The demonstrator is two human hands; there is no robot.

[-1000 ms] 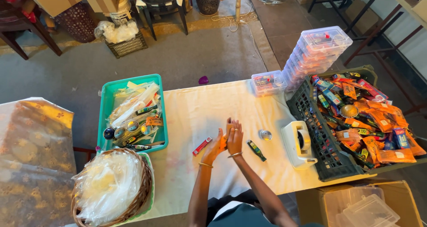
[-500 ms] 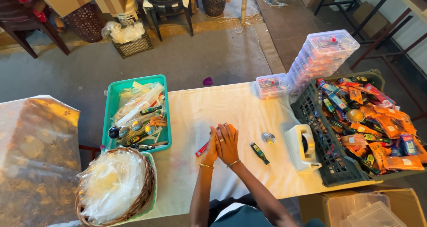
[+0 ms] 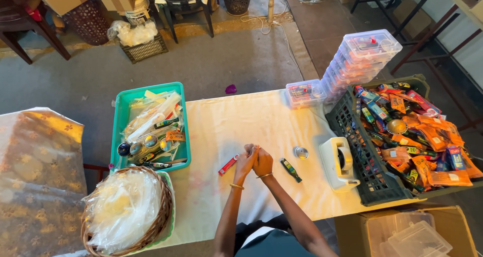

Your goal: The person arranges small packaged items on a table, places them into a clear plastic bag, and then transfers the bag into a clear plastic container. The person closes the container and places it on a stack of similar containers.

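Hands pressed together over the counter (image 3: 282, 121), left hand (image 3: 245, 164) against right hand (image 3: 263, 161); whether they hold anything I cannot tell. Red tube (image 3: 228, 165) left of them looks light, stiff, best pinched mid-length.

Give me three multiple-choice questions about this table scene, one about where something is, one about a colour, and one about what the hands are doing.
1. Where does the small red tube lie?
A. On the table, just left of the hands
B. Inside the dark crate
C. On the floor

2. What colour is the tray of mixed items?
A. Yellow
B. Teal
C. Black

3. How are the left hand and right hand?
A. Far apart on the table
B. Pressed together above the table
C. Reaching into the wicker basket

Answers:
1. A: the tube sits on the white cloth beside the left hand.
2. B: its rim is teal green.
3. B: both hands meet at the table's middle.
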